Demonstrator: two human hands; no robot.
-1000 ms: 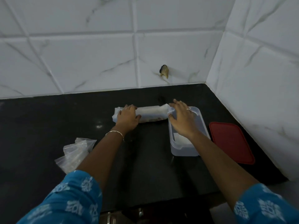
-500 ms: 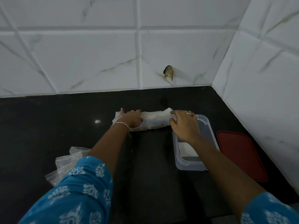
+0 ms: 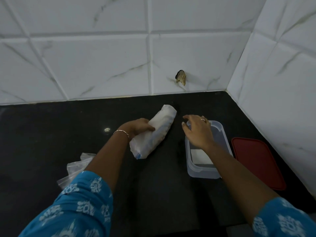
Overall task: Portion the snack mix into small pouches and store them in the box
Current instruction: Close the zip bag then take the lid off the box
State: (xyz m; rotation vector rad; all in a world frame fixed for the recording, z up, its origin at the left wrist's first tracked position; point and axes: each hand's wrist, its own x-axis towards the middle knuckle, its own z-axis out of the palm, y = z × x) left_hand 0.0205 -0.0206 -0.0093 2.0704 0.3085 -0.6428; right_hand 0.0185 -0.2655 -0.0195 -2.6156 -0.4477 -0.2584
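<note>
My left hand [image 3: 136,128] grips a rolled white plastic bag of snack mix [image 3: 154,132], which slants across the black counter with its far end toward the wall. My right hand [image 3: 198,130] hovers with relaxed fingers over the far-left corner of a clear plastic box [image 3: 205,171] and holds nothing. The box is uncovered and something flat and white lies on its bottom. Its red lid [image 3: 258,161] lies flat to the right of the box.
A small heap of empty clear pouches [image 3: 75,166] lies at the left, partly behind my left sleeve. White tiled walls close the counter at the back and right. A small brown object [image 3: 180,79] sticks to the back wall.
My right hand has let go of the rolled bag and drawn back over the box. My left hand has swung the bag from lying crosswise to slanting.
</note>
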